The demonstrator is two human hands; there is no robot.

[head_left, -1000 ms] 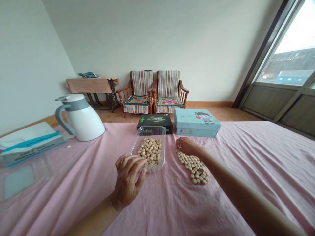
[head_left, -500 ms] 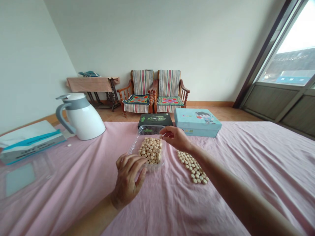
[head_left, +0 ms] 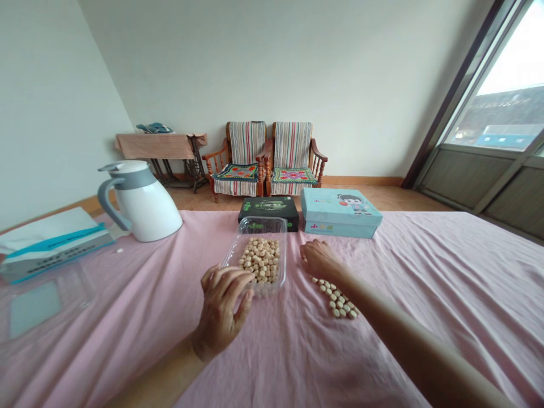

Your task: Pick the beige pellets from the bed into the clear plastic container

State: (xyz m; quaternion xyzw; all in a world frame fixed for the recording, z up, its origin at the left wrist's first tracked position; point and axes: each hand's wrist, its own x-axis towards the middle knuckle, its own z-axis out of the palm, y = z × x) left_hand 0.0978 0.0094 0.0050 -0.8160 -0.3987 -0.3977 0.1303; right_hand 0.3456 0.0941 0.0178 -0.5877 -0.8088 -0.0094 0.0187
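A clear plastic container holds a heap of small beige rounded pieces. My left hand is at its near left corner, fingers over the rim and thumb on the outer side. To the right, more of the same pieces lie in a slanting band on the cloth. My right hand is low over the far end of that band, its fingers curled down. The hand covers some pieces there, and its fingertips are mostly hidden, so what they hold cannot be made out.
Behind the container stand a black box and a light blue box. At left are a white jug, a tissue pack and a clear lid. A wrinkled pink cloth covers the table.
My right hand has moved from the container's right rim, right and toward me, down to the loose pieces. My left hand and the container have stayed in place.
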